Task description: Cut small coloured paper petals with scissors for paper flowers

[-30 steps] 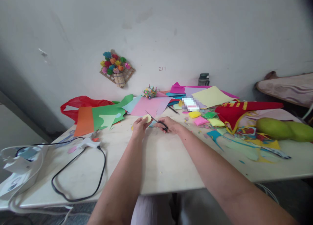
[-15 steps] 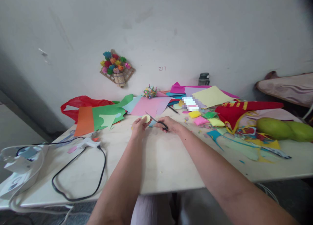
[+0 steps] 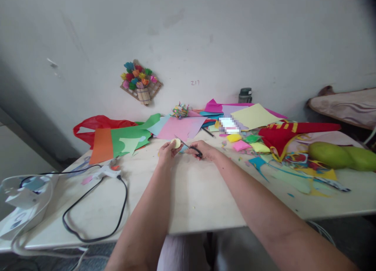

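A small round pale-yellow piece of paper [image 3: 176, 142] is pinched between the fingers of my left hand [image 3: 167, 151]. My right hand [image 3: 205, 150] grips black-handled scissors [image 3: 194, 148], whose blades point up and left, close to the edge of the yellow piece. Whether the blades touch the paper I cannot tell. Beneath and between the hands, a bit of light-blue paper [image 3: 183, 148] lies on the table [image 3: 202, 200]. Pink paper [image 3: 180, 126] spreads just beyond my fingertips.
Orange paper [image 3: 101, 145] and green paper [image 3: 129, 133] lie at the left, near a white adapter with a black cable [image 3: 126, 200]. To the right are small coloured packets [image 3: 241, 145], a red cloth item [image 3: 282, 139], paper scraps [image 3: 293, 180] and green fruit [image 3: 331, 155]. A bottle [image 3: 244, 95] stands behind.
Both hands stay almost in place. The round yellow piece has turned slightly in my left fingers beside the scissor blades; nothing was let go.
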Available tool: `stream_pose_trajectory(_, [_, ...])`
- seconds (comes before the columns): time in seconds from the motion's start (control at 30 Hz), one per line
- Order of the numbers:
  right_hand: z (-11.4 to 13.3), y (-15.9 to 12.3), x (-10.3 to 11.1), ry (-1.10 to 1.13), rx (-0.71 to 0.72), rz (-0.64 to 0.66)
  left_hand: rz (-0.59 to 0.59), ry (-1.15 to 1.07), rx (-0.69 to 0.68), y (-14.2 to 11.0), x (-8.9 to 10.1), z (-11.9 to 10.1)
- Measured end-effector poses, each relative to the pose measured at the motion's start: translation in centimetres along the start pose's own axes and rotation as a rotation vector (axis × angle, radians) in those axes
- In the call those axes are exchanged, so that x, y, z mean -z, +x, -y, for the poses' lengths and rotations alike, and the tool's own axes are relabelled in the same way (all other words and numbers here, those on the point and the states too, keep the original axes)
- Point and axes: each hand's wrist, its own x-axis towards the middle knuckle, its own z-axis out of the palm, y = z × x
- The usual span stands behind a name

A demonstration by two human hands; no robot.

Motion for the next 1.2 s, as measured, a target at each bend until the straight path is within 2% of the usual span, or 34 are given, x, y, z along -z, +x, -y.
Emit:
stream_pose_trajectory(0.23, [0.4, -0.4, 0.0, -0.013, 0.0, -0.001, 0.008, 0.015, 0.0, 0.2, 0.1, 0.1])
stream_pose_trajectory(0.43, [0.6, -0.6, 0.0, -0.004, -0.018, 0.019, 0.074, 0.012, -0.043, 0.2, 0.3, 0.3])
stream_pose_trajectory(0.57, [0.9, -0.8, 0.1, -0.004, -0.014, 0.025, 0.09, 0.013, -0.018, 0.1, 0.3, 0.2])
stream_pose_trajectory(1.2, [0.9, -0.6, 0.1, 0.04, -0.041, -0.014, 0.106, 0.002, -0.014, 0.1, 0.3, 0.1])
